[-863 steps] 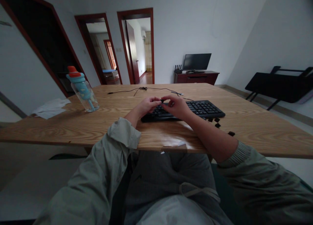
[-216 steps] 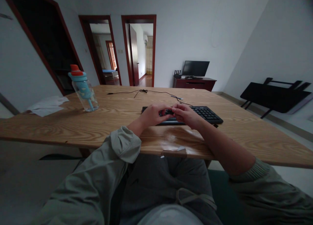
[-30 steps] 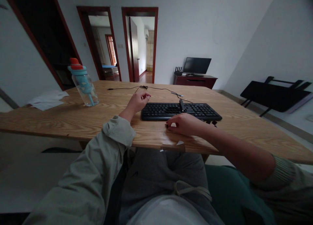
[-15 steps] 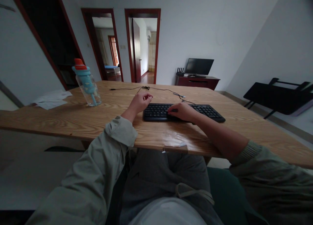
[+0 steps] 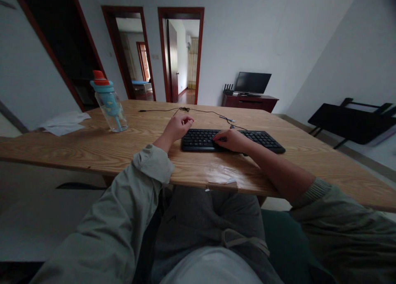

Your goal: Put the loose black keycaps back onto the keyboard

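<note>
A black keyboard (image 5: 198, 140) lies on the wooden table (image 5: 123, 152) in front of me. My left hand (image 5: 179, 126) is beside its upper left corner, fingers curled together; whether they hold anything is too small to make out. Over the middle of the keyboard rests my right hand (image 5: 232, 139), its fingers bent and pressed together above the keys, and what lies between them is hidden. Behind the keyboard runs a thin black cable (image 5: 204, 111) with a small bundle in it.
A clear bottle (image 5: 110, 109) with a red and blue lid stands at the left, near white tissues (image 5: 64, 122). A thin pen-like object (image 5: 227, 118) lies behind the keyboard. Farther back, a monitor (image 5: 253, 83) stands on a dark red cabinet (image 5: 253, 103).
The view has tilted very slightly. My right fingers have shifted a little over the keys, while my left hand stays in nearly the same place.
</note>
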{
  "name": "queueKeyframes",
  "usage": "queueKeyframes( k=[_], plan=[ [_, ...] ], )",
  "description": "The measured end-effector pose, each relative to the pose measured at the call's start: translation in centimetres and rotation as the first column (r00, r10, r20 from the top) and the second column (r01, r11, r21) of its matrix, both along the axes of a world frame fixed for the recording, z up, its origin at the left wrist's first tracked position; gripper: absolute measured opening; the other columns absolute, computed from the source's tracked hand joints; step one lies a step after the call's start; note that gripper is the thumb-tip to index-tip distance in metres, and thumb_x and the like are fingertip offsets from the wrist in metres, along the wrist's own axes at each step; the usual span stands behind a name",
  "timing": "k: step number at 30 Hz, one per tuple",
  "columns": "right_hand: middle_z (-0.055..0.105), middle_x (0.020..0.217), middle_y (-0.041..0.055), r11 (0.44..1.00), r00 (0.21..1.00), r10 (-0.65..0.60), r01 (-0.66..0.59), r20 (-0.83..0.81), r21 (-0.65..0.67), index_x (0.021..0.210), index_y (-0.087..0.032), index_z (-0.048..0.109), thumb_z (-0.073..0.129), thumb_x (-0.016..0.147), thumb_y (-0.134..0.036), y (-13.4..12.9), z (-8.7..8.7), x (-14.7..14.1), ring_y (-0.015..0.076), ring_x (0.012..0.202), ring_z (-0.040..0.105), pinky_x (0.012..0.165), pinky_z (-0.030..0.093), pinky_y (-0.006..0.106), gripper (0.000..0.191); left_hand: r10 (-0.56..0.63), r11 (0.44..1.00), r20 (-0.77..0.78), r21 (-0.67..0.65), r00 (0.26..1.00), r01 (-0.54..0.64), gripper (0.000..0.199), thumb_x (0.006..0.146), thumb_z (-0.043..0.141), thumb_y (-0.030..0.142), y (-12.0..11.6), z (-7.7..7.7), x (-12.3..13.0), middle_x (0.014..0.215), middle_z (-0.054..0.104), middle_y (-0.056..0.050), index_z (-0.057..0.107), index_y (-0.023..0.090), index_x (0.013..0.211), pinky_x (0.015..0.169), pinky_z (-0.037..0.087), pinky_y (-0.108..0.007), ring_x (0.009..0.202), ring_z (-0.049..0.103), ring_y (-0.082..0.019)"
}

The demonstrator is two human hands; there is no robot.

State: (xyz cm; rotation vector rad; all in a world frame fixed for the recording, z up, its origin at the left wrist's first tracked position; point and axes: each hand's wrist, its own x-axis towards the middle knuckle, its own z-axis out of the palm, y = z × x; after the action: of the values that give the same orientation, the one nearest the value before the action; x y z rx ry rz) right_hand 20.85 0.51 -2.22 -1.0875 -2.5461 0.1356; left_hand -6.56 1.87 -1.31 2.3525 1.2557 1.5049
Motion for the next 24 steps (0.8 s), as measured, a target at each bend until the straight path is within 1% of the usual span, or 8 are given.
queueKeyframes(
  k=[2,9,13,18,20,24],
  plan=[
    [0.075,0.105,0.0028,1.000,1.000,-0.013,0.013,-0.004,-0.008,0.103,-0.022,0.077,0.057,0.087,-0.025,-0.1,0.0,0.0,0.0176,0.091,0.070,0.087,0.053,0.029,0.026,0.004,1.000,-0.003,-0.007,1.000,-0.004,0.017,0.084,0.058,0.025,0.1,0.0,0.0,0.084,0.069,-0.006,0.070,0.014,0.083,0.077,0.049,-0.032,0.079,0.060,-0.017],
    [0.076,0.103,0.0032,0.997,0.996,-0.069,0.067,-0.057,-0.024,0.106,-0.021,0.077,0.058,0.088,-0.029,-0.5,-0.3,0.0,0.0174,0.090,0.070,0.088,0.053,0.028,0.027,0.001,1.000,0.009,-0.021,1.000,-0.001,0.017,0.084,0.058,0.025,-0.1,0.1,0.0,0.085,0.070,-0.006,0.071,0.014,0.085,0.077,0.049,-0.032,0.079,0.061,-0.018],
    [0.076,0.104,0.0039,0.999,0.997,-0.030,0.029,-0.069,-0.028,0.105,-0.021,0.077,0.057,0.088,-0.028,-0.4,-0.4,0.0,0.0176,0.092,0.070,0.089,0.053,0.028,0.028,0.005,1.000,0.012,-0.023,1.000,-0.004,0.017,0.083,0.058,0.026,-0.2,0.1,0.0,0.085,0.070,-0.006,0.071,0.014,0.084,0.074,0.048,-0.032,0.079,0.061,-0.018],
    [0.074,0.110,0.0064,0.998,0.998,0.058,-0.058,0.005,0.031,0.104,-0.019,0.078,0.059,0.085,-0.023,-0.3,-0.2,0.0,0.0199,0.099,0.069,0.094,0.052,0.030,0.027,0.006,1.000,0.006,-0.022,1.000,-0.006,0.018,0.083,0.058,0.026,-0.2,0.1,0.0,0.085,0.070,-0.006,0.071,0.014,0.084,0.072,0.047,-0.031,0.079,0.062,-0.018],
    [0.073,0.112,0.0073,0.997,0.997,0.068,-0.069,0.021,0.040,0.104,-0.019,0.078,0.059,0.083,-0.022,-0.6,-0.1,0.0,0.0205,0.101,0.069,0.095,0.051,0.030,0.028,0.008,1.000,0.000,-0.016,1.000,-0.008,0.018,0.084,0.058,0.027,-0.2,0.0,0.0,0.085,0.070,-0.006,0.071,0.014,0.084,0.072,0.047,-0.032,0.078,0.061,-0.018],
    [0.073,0.115,0.0067,1.000,1.000,-0.007,0.008,0.017,-0.022,0.110,-0.019,0.077,0.059,0.083,-0.024,-1.2,0.2,-0.2,0.0200,0.102,0.069,0.095,0.050,0.028,0.032,0.001,1.000,0.002,-0.001,1.000,-0.001,0.019,0.084,0.057,0.027,-0.2,0.0,0.1,0.084,0.070,-0.007,0.071,0.014,0.083,0.072,0.047,-0.032,0.078,0.061,-0.018]
  ],
)
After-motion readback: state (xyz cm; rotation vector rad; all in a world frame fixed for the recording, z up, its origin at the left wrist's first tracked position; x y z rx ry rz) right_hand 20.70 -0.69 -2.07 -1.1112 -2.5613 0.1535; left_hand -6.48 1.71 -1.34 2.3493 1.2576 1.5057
